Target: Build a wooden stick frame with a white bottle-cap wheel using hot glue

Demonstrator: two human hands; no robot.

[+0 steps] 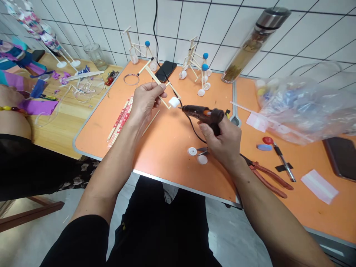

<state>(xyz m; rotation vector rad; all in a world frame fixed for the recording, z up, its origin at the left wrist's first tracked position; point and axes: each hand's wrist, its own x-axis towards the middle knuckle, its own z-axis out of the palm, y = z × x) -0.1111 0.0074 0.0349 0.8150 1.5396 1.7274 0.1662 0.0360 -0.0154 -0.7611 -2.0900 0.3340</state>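
In my left hand (148, 97) is a small frame of wooden sticks (151, 74), pinched between thumb and fingers above the table. A white round piece (174, 102) sits at the frame's near end. My right hand (224, 139) is wrapped round a black glue gun (204, 113), its nozzle pointing left, close to the white piece; whether they touch I cannot tell. Below the gun lie white discs (191, 151) and dark blades, partly hidden by my right hand. Paper-wrapped chopsticks (121, 120) lie beside my left forearm.
Two stick models (194, 61) with blue balls stand at the back near a black phone (166, 71) and a tall tea bottle (250, 48). Right are red-handled pliers (269, 178), a pen (283, 161) and a plastic bag (306, 107). Another person's arm (13, 118) rests at left.
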